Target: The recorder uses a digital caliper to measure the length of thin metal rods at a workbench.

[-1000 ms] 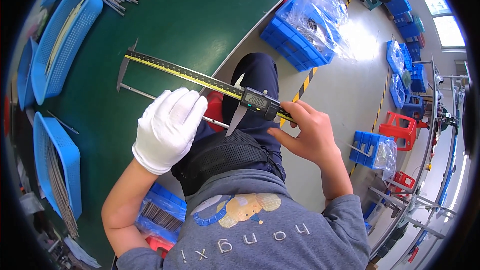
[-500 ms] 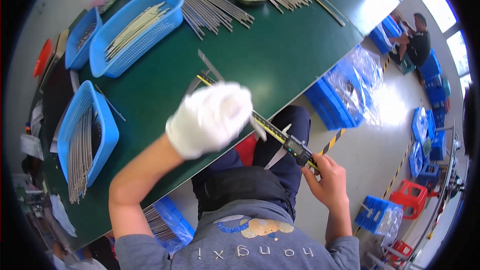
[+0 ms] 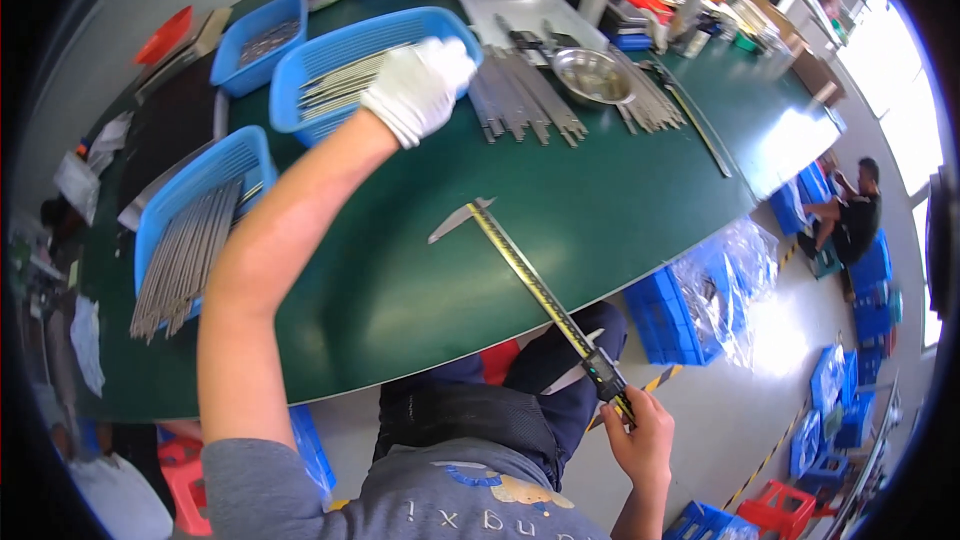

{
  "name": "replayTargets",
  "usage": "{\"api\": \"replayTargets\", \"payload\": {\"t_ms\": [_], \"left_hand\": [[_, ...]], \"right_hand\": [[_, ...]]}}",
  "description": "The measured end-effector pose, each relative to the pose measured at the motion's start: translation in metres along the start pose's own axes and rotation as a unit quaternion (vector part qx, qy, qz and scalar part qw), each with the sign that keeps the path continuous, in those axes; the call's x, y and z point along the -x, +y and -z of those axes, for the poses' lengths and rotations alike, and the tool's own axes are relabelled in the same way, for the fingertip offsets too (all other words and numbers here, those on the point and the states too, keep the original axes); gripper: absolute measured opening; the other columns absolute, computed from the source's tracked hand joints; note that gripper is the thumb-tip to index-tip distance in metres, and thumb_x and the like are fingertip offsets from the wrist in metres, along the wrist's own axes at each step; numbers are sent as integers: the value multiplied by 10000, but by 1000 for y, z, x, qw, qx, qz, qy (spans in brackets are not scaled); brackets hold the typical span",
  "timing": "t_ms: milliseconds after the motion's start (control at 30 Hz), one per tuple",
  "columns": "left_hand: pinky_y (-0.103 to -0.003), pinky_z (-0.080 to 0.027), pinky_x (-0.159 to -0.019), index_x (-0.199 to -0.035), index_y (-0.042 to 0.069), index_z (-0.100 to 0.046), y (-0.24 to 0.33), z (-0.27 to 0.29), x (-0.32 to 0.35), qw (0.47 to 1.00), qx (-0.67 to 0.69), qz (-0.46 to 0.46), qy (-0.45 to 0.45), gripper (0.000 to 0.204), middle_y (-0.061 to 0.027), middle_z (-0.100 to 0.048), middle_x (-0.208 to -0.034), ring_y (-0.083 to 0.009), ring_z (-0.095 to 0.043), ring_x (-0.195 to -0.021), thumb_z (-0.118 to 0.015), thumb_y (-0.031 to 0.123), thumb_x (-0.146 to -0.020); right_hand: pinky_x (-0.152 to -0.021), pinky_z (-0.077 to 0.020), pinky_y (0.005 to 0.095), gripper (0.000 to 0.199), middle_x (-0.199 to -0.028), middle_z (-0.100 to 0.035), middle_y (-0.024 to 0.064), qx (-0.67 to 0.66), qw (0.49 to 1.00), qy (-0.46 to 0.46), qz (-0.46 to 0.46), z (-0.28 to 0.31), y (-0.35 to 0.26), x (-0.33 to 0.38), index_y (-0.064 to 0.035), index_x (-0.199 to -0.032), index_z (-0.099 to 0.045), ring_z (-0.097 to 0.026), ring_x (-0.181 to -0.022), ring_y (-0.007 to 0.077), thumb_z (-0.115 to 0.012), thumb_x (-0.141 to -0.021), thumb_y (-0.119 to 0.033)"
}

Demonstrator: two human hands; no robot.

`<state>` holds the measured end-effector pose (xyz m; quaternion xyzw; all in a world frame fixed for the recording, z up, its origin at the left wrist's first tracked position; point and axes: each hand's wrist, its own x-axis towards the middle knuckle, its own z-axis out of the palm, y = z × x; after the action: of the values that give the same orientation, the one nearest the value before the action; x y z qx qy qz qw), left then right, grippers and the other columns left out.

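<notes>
Caliper [image 3: 537, 290], near end in curled right hand [image 3: 645, 436]; gloved left hand [image 3: 418, 90] over blue basket [image 3: 287, 100], hold unclear.

Green table [image 3: 560, 210], grey floor [image 3: 735, 410] with striped tape [image 3: 765, 459], red stool [image 3: 778, 508] at lower right, bright windows [image 3: 888, 70] at right, floor glare [image 3: 785, 332]

On the table [image 3: 420, 300], rods [image 3: 522, 100] lie between basket [image 3: 287, 102] and bowl [image 3: 592, 97].

Gloved left hand [image 3: 425, 85], blurred, over blue basket [image 3: 288, 112] of thin rods [image 3: 340, 85], grip unclear; bare right hand [image 3: 642, 437] holds digital caliper [image 3: 541, 292] by display end, jaws apart, far end over green table [image 3: 580, 210]. Metal bowl [image 3: 600, 97] between grey rod groups [image 3: 525, 105]; person [image 3: 862, 220] seated far right.
</notes>
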<state>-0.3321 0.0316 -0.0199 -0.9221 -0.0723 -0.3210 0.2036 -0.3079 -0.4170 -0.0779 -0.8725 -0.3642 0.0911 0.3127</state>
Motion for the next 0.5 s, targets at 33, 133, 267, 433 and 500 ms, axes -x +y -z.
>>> {"api": "replayTargets", "payload": {"t_ms": [33, 133, 267, 433, 500], "left_hand": [[-379, -517, -611, -839, 106, -615, -14, 17, 0, 998, -23, 46, -34, 89, -90, -577, -854, -266, -617, -748, -556, 142, -783], [-433, -521, -670, -821, 42, -674, -62, 64, 14, 944, -67, 222, -234, 238, -172, -646, -849, -337, -642, -781, -528, 229, -800], [-408, -516, -655, -811, 21, -704, -102, 107, 80, 778, -75, 325, -532, 409, -211, -661, -788, -344, -643, -699, -601, 398, -691], [-385, -516, -815, -955, 26, -698, -86, 102, 152, 707, -109, 351, -604, 389, -198, -662, -996, -325, -642, -939, -703, 289, -669], [-392, -521, -787, -941, 19, -696, -86, 96, 156, 735, -124, 334, -578, 357, -201, -664, -981, -311, -653, -913, -666, 266, -685]], "right_hand": [[-531, -442, 299, 271, -701, -568, 117, -5, 1000, -14, 9, 2, 2, -2, 25, -951, -601, -553, -557, 206, -719, -735, -89], [-509, -438, 304, 307, -717, -573, 111, 26, 1000, 10, -2, 8, 9, 2, 23, -975, -591, -560, -547, 219, -722, -733, -115], [-487, -398, 312, 290, -707, -549, 108, 24, 999, 3, 43, 9, 13, -6, 41, -975, -584, -524, -543, 218, -697, -753, -107], [-480, -392, 316, 277, -706, -557, 109, 27, 999, -15, 31, 11, 13, -11, 34, -966, -585, -530, -535, 220, -695, -756, -109], [-484, -400, 313, 276, -710, -564, 109, 44, 999, -6, 17, 14, 10, -9, 28, -962, -587, -539, -534, 221, -701, -752, -110]]}}
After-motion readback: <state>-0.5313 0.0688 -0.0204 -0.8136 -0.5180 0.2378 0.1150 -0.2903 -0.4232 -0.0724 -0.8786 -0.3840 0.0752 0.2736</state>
